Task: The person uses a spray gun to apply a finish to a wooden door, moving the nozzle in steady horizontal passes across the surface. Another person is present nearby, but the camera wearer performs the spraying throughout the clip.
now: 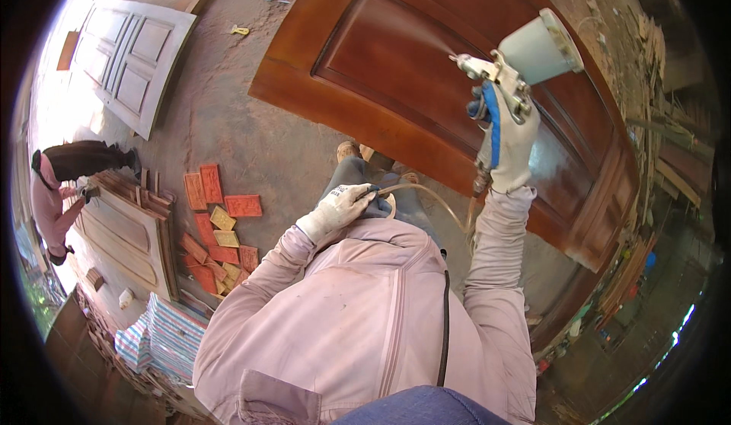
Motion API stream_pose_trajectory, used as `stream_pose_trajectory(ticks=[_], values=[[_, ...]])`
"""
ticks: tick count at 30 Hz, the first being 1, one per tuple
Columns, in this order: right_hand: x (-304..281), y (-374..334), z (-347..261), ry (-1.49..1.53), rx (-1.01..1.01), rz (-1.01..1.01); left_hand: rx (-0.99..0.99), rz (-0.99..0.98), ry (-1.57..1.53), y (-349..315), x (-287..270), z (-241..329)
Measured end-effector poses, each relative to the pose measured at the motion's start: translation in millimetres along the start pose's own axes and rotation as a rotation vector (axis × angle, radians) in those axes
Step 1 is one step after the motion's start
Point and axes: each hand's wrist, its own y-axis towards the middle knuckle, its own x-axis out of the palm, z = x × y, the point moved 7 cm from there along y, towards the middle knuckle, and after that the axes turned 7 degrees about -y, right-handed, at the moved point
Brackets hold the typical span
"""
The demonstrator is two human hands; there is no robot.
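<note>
A metal spray gun (481, 67) with a matte, whitish cylindrical cup (533, 50) sends fine mist (432, 39) over a glossy red-brown wooden door (381, 59) with recessed panels. The right hand (512, 135), in a pale glove, has its blue-coated fingers (476, 107) wrapped round the gun's handle. The left hand's (343, 206) fingers curl beside a slim flexible hose (417, 186); whether they grip it, I cannot tell. Flat red and yellow rectangular blocks (243, 205) lie on the rough floor (259, 154).
</note>
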Motion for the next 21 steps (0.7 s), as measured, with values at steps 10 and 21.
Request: stream_pose_trajectory(ticks=[10,21], values=[[-131,-127,27,-0.349,0.065,0.455,0.073,-0.288,0.146,7,33,8],[-92,-153,44,-0.133,0.174,0.113,0.218,-0.36,0.307,13,47,22]])
